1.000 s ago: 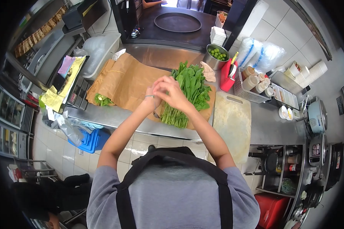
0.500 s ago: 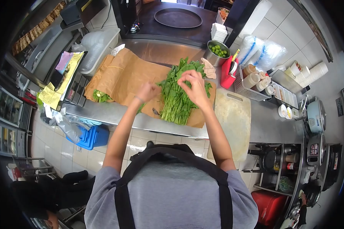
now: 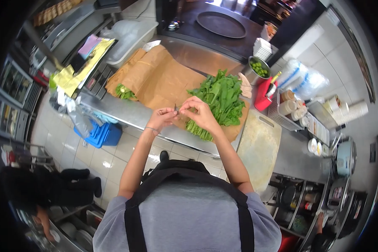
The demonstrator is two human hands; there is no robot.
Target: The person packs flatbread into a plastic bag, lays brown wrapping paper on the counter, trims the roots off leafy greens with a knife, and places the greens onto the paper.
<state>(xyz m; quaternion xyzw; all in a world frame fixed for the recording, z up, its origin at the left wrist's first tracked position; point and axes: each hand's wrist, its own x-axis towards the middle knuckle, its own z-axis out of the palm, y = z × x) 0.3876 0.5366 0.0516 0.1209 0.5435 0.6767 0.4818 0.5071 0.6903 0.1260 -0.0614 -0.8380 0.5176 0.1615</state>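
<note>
My left hand (image 3: pixel 163 119) and my right hand (image 3: pixel 196 112) meet fingertip to fingertip over the counter's front edge. Both are closed in a pinch around a small dark strip (image 3: pixel 176 108), too small to name surely. Just behind my right hand lies a large bunch of leafy greens (image 3: pixel 224 98), its stems (image 3: pixel 199 131) pointing toward me and partly covered by that hand. Under the greens is a sheet of brown paper (image 3: pixel 166 86). At its left, a rolled part of brown paper (image 3: pixel 132 69) has other greens (image 3: pixel 124 91) showing at the open end.
Right of the paper lies a worn cutting board (image 3: pixel 258 147). Behind it are a red holder (image 3: pixel 264 93), a metal pot of green limes (image 3: pixel 258 69) and a basket of bottles (image 3: pixel 287 109). A blue bin (image 3: pixel 100 132) stands below. Other people work at both lower sides.
My hands have come together and lowered toward me, away from above the greens. The small dark strip that lay on the paper is now between my fingers. The view has turned slightly.
</note>
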